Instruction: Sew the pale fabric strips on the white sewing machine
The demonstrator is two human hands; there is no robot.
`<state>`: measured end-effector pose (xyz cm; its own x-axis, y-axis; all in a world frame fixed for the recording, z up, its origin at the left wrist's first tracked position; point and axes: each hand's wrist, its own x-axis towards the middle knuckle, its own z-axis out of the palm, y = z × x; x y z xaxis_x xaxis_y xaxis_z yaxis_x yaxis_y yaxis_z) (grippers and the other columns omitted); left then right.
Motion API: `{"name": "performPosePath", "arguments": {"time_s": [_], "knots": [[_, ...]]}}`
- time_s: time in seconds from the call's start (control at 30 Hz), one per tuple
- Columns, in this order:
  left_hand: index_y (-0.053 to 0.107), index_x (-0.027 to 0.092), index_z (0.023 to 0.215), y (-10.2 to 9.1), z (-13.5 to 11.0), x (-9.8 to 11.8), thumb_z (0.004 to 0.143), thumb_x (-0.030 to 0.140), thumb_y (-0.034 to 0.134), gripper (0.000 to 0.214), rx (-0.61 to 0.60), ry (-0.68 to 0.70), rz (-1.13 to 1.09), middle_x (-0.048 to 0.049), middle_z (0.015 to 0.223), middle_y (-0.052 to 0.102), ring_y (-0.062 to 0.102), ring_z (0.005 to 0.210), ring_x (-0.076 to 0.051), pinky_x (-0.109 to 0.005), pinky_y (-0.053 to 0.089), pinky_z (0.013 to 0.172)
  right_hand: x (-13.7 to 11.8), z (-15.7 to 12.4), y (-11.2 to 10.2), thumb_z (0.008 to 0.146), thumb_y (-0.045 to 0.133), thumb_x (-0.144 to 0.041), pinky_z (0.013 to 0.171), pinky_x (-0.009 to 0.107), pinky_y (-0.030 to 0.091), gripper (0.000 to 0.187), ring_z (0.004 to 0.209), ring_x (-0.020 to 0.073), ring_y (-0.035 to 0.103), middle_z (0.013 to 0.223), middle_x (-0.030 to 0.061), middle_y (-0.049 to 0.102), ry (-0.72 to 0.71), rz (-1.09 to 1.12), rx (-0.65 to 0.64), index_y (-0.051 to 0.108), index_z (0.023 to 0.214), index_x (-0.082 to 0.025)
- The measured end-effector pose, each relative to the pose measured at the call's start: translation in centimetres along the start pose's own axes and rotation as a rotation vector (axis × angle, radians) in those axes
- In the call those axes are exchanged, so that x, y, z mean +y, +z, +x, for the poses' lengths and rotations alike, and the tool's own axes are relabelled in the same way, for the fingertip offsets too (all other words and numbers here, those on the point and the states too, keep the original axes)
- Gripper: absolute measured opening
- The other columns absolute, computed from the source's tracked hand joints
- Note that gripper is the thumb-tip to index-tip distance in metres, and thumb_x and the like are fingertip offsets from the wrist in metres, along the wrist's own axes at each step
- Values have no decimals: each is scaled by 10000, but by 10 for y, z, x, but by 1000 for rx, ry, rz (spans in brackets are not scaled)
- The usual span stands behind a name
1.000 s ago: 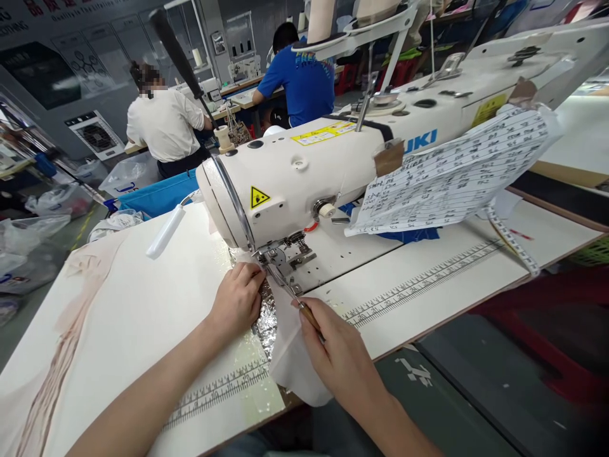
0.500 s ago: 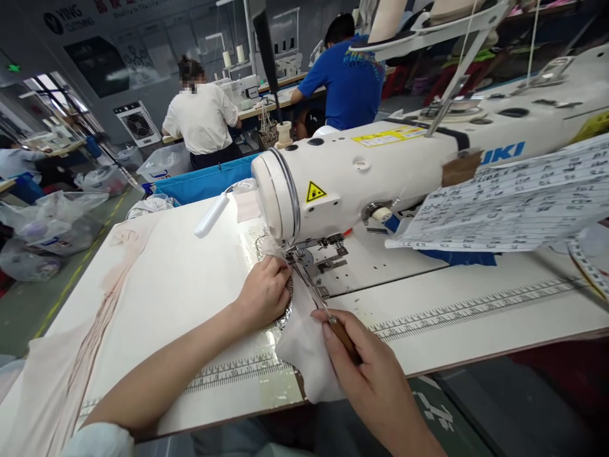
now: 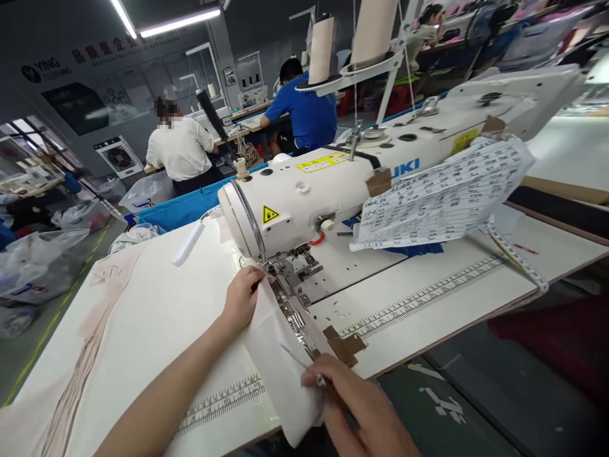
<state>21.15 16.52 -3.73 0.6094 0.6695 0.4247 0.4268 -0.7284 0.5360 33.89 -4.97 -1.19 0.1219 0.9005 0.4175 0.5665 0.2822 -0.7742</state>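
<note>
A white industrial sewing machine [image 3: 290, 203] stands over the table, its needle area near my left hand. My left hand [image 3: 242, 295] is closed on the upper edge of a pale fabric piece [image 3: 280, 355], just in front of the presser foot. The cloth hangs down toward the table's front edge. Lower right, my right hand [image 3: 352, 406] is wrapped round an awl [image 3: 295, 357]; its thin metal point reaches over the cloth and its wooden handle is mostly hidden in the palm. Whether those fingers also pinch the fabric, I cannot tell.
Gathered pale pink fabric [image 3: 90, 343] lies along the table's left side, near a white-handled tool [image 3: 188, 244]. Written sheets [image 3: 438, 197] hang from the machine arm. A measuring tape [image 3: 518, 260] droops at right. Two people sit at machines beyond the blue cloth bin [image 3: 185, 206].
My right hand with the awl has drawn back toward me, away from the presser foot. More of the fabric now lies spread below my left hand. The view has shifted to the right.
</note>
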Motion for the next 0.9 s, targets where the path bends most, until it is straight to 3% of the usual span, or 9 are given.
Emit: {"name": "performPosePath", "arguments": {"time_s": [0.1,0.2,0.27,0.37,0.6,0.9], "knots": [[645,192,793,-1,2,-2,880,258,542,150,-18,-61,-150,-44,894,638,590,873,-199,-322,491,769,20,8,-4,906,279,-112,553,256,484,246,641,173,625,772,11,619,44,-111,-24,495,952,-221],[658,198,786,-2,3,0,868,277,526,174,-35,-103,-226,-41,893,633,594,870,-194,-311,480,774,33,24,-3,965,287,-172,489,281,458,241,645,213,637,827,63,654,126,-282,-51,502,1072,-160],[655,196,786,-3,4,1,858,275,514,177,-37,-113,-246,-42,884,629,595,868,-193,-306,475,777,38,36,1,982,319,-189,450,284,429,248,592,214,626,842,74,666,124,-394,-48,480,1157,-117],[638,185,769,-3,5,0,859,289,506,190,-39,-111,-259,-43,869,624,583,857,-193,-305,459,773,42,48,10,966,365,-129,426,280,382,222,532,203,607,815,73,666,89,-524,-24,506,1133,-92],[649,186,788,-3,6,-1,839,292,554,150,-53,-135,-297,-40,881,624,568,848,-186,-292,427,781,51,56,23,984,420,-158,498,252,444,221,661,174,662,919,67,692,42,-539,14,589,1126,-148],[665,192,799,-3,7,-2,845,290,554,155,-59,-132,-313,-31,865,619,558,838,-183,-291,417,778,53,55,25,995,386,-174,486,268,439,258,659,171,661,905,59,699,3,-545,72,600,1135,-134]]}}
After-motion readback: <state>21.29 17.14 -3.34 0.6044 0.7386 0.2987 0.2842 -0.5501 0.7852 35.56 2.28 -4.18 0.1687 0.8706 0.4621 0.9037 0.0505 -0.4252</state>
